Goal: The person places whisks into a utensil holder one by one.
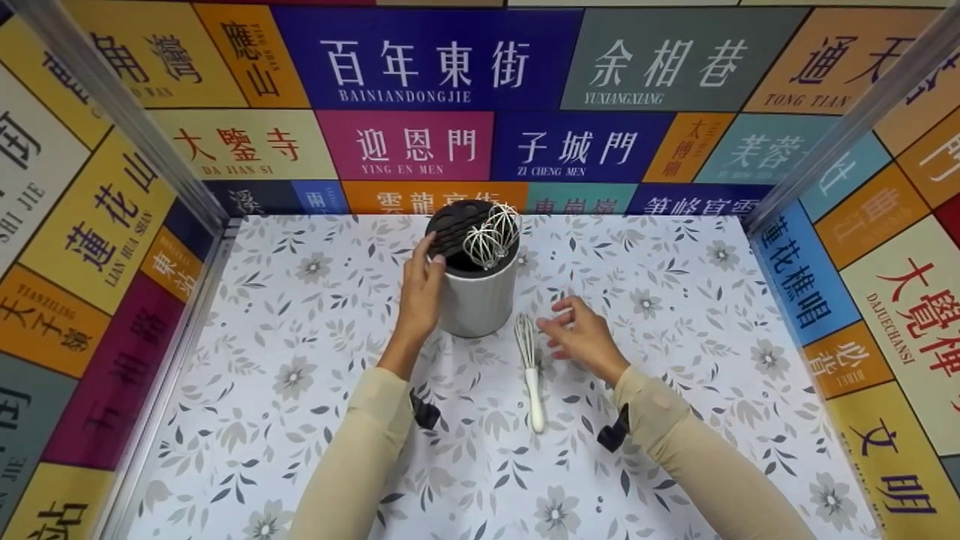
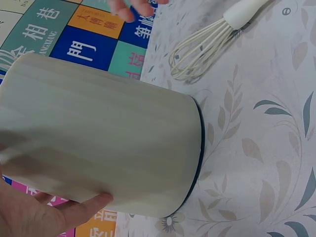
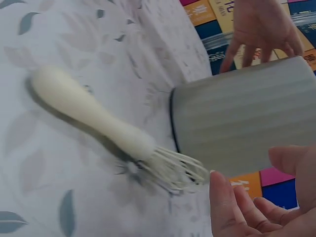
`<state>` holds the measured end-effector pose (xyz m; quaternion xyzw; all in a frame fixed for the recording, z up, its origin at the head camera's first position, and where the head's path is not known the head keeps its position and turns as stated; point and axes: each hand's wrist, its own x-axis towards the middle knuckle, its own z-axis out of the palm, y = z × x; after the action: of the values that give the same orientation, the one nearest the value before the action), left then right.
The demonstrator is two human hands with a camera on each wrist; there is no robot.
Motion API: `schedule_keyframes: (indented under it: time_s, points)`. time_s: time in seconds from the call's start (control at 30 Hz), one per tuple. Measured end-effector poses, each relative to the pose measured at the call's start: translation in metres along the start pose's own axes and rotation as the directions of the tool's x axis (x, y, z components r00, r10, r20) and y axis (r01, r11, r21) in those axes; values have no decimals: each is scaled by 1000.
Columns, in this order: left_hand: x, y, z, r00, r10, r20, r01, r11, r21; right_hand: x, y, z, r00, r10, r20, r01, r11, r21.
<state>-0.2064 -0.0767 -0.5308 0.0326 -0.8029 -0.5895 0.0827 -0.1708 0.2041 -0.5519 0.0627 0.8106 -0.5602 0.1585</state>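
A pale grey utensil holder (image 1: 478, 300) with a dark slotted top stands upright on the table. Two wire whisk heads (image 1: 486, 246) poke out of its top. My left hand (image 1: 422, 289) rests against the holder's left side near the rim, its fingers fairly straight in the right wrist view. A third whisk (image 1: 532, 386) with a cream handle lies in front of the holder, its wires pointing toward the back. Just right of those wires is my right hand (image 1: 581, 337), fingers apart and loosely bent, holding nothing. In the right wrist view, its fingertips (image 3: 222, 195) come close to the whisk wires.
A white tablecloth (image 1: 300, 442) with grey leaves and flowers covers the table. Panels with coloured signs (image 1: 409, 146) stand at the back and along both sides. Metal posts (image 1: 161, 142) rise at the back corners. A dark strap piece (image 1: 613, 433) hangs at the right wrist.
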Motion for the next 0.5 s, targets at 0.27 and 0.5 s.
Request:
schedule_keyframes:
  time_s: [0.27,0.5]
  points:
    - [-1,0,-1,1000,23,12,-23,1000,1,-9,28,14,998,45,47,-41,995,-88]
    - [-1,0,0,1000,11,9,-11,1000,-4,-16,42,26,995,77,71,-67,989,-133]
